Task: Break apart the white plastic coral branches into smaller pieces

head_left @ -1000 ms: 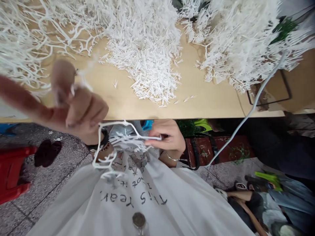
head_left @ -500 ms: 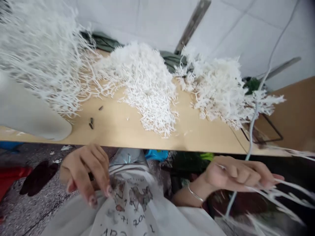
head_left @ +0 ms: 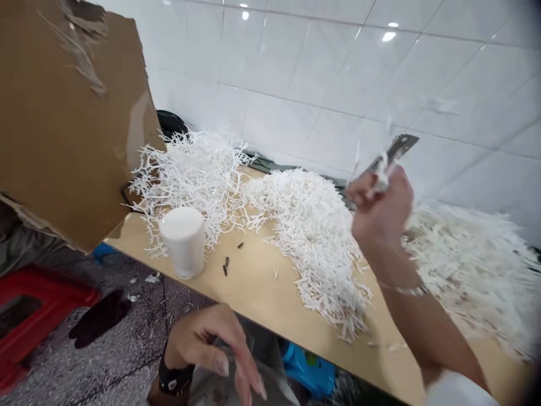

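While the left hand (head_left: 214, 337) droops open, the raised right hand (head_left: 385, 207) clutches a white piece (head_left: 382, 173).

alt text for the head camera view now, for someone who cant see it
A blurred, raised right hand with white bits at its fingers, above a table with heaps of white strands; the left hand is by the near edge. A white cylinder stands on the table.

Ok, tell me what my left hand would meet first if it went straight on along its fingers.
Your left hand points down and slightly right, so probably the grey cloth over your lap first, though its depth below the fingertips is unclear.
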`<state>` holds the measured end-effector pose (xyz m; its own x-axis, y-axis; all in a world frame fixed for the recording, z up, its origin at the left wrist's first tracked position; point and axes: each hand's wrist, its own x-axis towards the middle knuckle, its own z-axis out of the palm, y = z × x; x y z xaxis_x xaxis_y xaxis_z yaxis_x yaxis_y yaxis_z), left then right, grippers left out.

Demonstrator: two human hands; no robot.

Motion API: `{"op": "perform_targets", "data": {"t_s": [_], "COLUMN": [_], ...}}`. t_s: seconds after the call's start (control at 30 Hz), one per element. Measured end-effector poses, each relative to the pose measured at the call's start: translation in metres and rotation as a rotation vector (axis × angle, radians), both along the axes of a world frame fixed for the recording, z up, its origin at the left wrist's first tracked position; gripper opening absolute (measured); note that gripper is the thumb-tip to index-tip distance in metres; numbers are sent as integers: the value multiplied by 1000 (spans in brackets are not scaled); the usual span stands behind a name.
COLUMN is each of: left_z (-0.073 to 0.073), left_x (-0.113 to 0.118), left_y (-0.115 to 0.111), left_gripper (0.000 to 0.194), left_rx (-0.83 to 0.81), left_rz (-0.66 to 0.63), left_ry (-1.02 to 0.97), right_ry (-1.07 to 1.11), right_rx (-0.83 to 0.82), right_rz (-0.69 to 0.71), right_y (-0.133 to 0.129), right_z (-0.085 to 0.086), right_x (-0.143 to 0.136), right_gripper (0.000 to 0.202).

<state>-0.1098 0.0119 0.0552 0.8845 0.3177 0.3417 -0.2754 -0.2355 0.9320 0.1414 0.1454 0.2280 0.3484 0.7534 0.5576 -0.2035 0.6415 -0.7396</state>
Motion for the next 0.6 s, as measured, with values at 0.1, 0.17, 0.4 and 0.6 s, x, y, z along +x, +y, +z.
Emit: {"op": "perform_targets", "data": {"t_s": [0.1,0.17,0.4,0.6], "left_z": [6,5,-14,-9], "left_x": [1,14,73,69], "left_y": [-4,-4,6,5], "left_gripper": [60,57,38,32], "left_rx": [-130,-275,20,135], "left_rz": [-25,136,916,837], "left_ry": [19,97,379,360], "right_ry": [-284,-874,-1461,-1557], "right_rx": [137,132,116,80], "right_rz": [-125,-158,206,314], "right_y": [75,104,99,108], "right_z": [14,-2,-128,-79], "right_x": [-67,-120,-219,-175], "right_gripper": [19,33,29,40]}}
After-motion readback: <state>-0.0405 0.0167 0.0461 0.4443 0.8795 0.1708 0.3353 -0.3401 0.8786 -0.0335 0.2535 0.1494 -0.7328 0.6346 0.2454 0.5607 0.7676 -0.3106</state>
